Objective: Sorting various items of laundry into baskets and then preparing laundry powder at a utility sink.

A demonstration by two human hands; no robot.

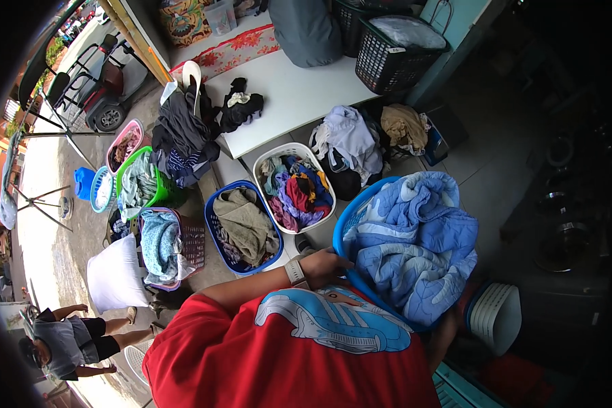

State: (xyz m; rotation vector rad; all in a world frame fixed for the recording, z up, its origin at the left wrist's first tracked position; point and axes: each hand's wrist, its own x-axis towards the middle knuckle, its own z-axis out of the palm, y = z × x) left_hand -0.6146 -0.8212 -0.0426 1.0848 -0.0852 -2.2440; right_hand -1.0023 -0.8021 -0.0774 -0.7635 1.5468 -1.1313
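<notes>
A round blue plastic laundry basket is held up against my red shirt, tilted. A crumpled blue patterned quilt fills it and rises above the rim. My left hand, with a pale watch at the wrist, grips the basket's near left rim. My right forearm comes up at the basket's lower right; the hand itself is hidden behind the basket. Just left of it on the floor stand a white basket of mixed colourful clothes and a dark blue basket with an olive-grey towel on top.
A white table with a black crate stands ahead. Clothes piles lie beyond my basket. More filled baskets, including a green one, and a white pillow are at left. Stacked baskets are at right. A person walks outside.
</notes>
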